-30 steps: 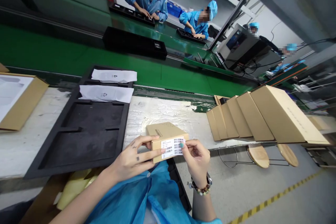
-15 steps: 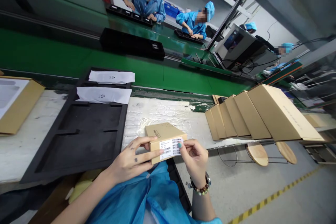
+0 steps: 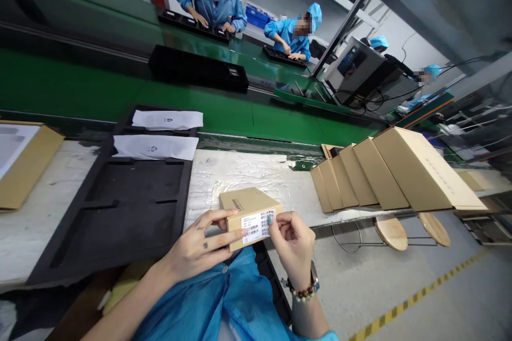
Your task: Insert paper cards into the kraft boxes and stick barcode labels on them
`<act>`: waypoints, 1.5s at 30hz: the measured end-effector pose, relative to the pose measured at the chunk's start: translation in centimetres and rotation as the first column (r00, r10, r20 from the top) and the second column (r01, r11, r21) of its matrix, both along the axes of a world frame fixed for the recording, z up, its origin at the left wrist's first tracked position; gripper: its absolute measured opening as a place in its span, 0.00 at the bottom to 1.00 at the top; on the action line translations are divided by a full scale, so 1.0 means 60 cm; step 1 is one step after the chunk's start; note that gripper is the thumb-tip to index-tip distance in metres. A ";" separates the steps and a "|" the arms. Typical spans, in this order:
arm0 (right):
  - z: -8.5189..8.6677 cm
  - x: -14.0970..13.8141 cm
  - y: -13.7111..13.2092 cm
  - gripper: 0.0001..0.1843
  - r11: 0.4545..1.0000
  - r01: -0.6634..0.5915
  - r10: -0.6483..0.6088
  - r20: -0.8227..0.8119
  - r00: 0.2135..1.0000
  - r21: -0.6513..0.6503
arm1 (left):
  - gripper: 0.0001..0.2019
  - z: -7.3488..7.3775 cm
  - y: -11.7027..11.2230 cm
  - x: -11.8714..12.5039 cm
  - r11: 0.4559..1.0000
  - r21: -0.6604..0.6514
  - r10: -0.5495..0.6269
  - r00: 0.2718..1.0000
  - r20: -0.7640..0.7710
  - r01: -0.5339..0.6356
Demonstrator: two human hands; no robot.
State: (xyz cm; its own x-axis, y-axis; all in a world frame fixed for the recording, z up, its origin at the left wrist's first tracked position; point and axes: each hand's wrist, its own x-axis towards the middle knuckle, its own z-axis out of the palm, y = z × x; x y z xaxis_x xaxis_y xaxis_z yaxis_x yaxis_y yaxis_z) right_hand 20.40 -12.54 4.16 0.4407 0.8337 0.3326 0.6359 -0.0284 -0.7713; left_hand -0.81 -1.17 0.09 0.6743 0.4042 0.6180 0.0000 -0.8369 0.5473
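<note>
A small cardboard box (image 3: 248, 200) is held up at the near edge of the workbench, its narrow end facing me. On that end lies a white barcode label (image 3: 252, 233). My left hand (image 3: 204, 240) grips the box from the left, with fingers along its top and front and one fingertip touching the label's left part. The thumb of my right hand (image 3: 294, 240) presses on the right part of the label. Its other fingers are curled in by the right edge of the box, and what lies under them is hidden.
On the left, a black tray (image 3: 140, 229) carries two white packets (image 3: 156, 146). An open carton (image 3: 32, 170) lies farther left. Several leaning cardboard boxes (image 3: 384, 170) stand at right. Beyond the bench runs a green conveyor (image 3: 100, 85) bearing a black tray (image 3: 196, 69); co-workers (image 3: 216, 0) sit across it.
My right thumb has shifted slightly left and up on the label, which now looks flatter against the box. My left hand keeps its hold. The whole view has shifted a little.
</note>
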 end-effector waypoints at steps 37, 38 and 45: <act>-0.255 0.171 -0.110 0.28 0.850 0.510 -0.475 -0.228 0.850 0.134 | 0.31 -0.153 0.054 0.290 0.969 0.012 -0.241 0.961 -0.137 0.245; -0.274 0.180 -0.115 0.27 0.796 0.584 -0.536 -0.266 0.802 0.159 | 0.30 -0.161 0.051 0.318 0.960 -0.045 -0.281 0.945 -0.167 0.278; -0.290 0.165 -0.085 0.28 0.784 0.588 -0.616 0.132 0.777 0.199 | 0.51 -0.246 0.045 0.423 0.964 -0.249 -0.018 0.916 -0.400 -0.090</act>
